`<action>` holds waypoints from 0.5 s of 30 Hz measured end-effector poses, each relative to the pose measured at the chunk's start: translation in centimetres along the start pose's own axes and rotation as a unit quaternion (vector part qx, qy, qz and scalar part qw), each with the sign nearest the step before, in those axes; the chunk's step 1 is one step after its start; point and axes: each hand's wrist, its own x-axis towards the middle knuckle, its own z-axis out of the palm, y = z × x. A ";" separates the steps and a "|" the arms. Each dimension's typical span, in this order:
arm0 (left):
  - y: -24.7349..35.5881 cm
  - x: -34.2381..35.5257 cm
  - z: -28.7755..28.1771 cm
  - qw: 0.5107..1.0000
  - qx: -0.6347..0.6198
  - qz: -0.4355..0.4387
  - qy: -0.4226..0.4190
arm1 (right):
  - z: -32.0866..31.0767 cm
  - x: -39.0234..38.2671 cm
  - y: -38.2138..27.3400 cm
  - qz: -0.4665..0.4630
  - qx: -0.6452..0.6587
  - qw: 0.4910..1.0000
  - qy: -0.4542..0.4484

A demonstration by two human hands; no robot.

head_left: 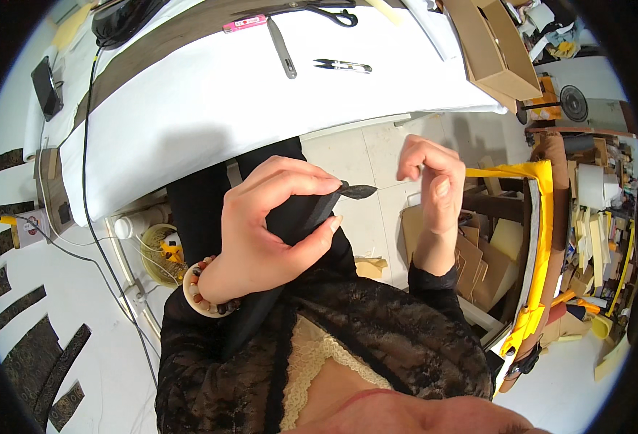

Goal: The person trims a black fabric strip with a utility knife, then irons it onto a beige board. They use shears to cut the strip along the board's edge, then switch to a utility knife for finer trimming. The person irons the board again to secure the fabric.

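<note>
My left hand (272,231), with a beaded bracelet (205,286) at its wrist, grips a long black fabric piece (297,220) between thumb and fingers. A dark, narrow folded tip (356,191) juts rightward from the piece beside my fingertips. My right hand (435,184) is raised just right of that tip, apart from it, its fingers curled; whether they hold anything small is unclear. On the white work surface (189,94) beyond lie thread snips (341,66), a grey-handled cutter (283,50), a small pink item (244,23) and black scissors (326,14).
Cardboard boxes (498,50) stand at the table's right end. A yellow-edged frame (543,217) holding scraps is right of me. A black cable (87,145), a phone (45,88) and a yellow-green basket (161,253) are at the left. A fan (572,103) stands behind on the right.
</note>
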 end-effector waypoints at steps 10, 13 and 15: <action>0.3 0.0 0.0 0.999 0.024 0.008 0.020 | 3.9 0.3 -1.0 -0.062 -0.010 0.997 -0.043; 0.2 0.0 0.0 1.000 0.022 0.006 0.016 | 4.0 0.3 -1.1 -0.127 -0.075 0.989 0.015; 0.2 0.0 0.0 1.000 0.015 0.001 0.014 | 3.9 0.0 -1.2 -0.143 -0.105 0.984 0.025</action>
